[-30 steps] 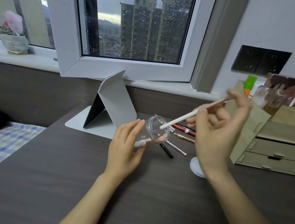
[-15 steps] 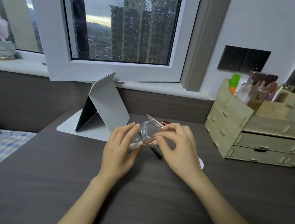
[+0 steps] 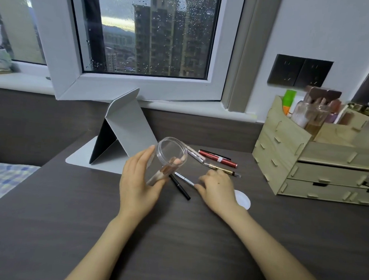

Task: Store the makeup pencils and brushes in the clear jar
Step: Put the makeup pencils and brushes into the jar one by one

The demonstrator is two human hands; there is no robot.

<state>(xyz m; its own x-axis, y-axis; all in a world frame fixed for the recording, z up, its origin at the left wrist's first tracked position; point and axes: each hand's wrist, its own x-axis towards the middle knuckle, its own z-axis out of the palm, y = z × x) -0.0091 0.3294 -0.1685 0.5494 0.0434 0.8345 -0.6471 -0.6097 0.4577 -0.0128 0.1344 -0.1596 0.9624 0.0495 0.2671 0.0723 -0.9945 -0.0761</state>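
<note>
Since 0.5 s ago right hand [image 3: 216, 187] has been dropped from clear jar [image 3: 168, 158] to silver pencil [image 3: 185, 179] on desk [image 3: 70, 209]; fingertips pinching its end. Jar, 1 item inside, is gripped tilted by left hand [image 3: 138, 180]. Pencil should be lifted level, fed tip-first w/ mouth kept steady.

The right hand [image 3: 216, 189] hides the silver pencil's [image 3: 185, 179] near end.
</note>
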